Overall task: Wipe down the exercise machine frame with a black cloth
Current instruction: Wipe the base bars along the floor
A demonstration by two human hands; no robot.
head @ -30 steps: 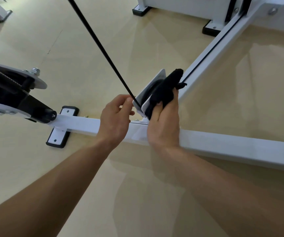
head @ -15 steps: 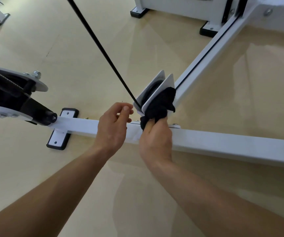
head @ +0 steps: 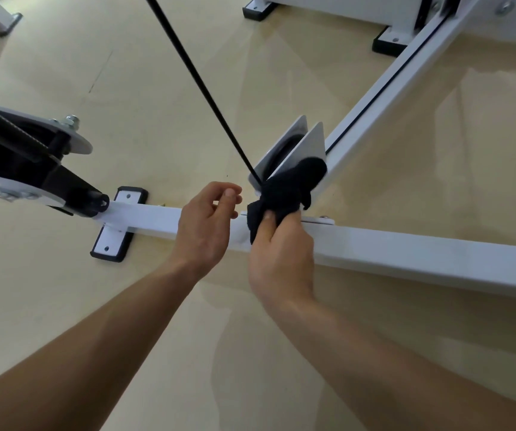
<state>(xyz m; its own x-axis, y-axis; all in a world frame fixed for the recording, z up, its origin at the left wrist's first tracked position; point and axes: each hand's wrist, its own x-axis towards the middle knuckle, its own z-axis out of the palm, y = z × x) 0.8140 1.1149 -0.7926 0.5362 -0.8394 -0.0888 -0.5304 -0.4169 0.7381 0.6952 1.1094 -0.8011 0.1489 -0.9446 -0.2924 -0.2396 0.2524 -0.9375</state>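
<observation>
The white exercise machine frame [head: 405,253] runs as a square bar across the floor, with a second bar going back to the upper right. Where they meet stands a white pulley bracket [head: 309,144] with a black cable [head: 200,85] rising from it. My right hand [head: 281,253] grips the bunched black cloth [head: 290,188] and presses it against the lower near side of the bracket. My left hand [head: 207,222] hovers over the bar just left of the cable's foot, fingers loosely curled, holding nothing.
A black and white pulley arm with a bolt [head: 32,169] juts in from the left edge. A black-rimmed foot plate [head: 116,225] sits under the bar's left end. More frame feet [head: 387,42] stand at the back. The floor is pale wood.
My right hand has drawn the cloth down the bracket plate from its top to its base. My left hand has come off the cable and sits a little lower.
</observation>
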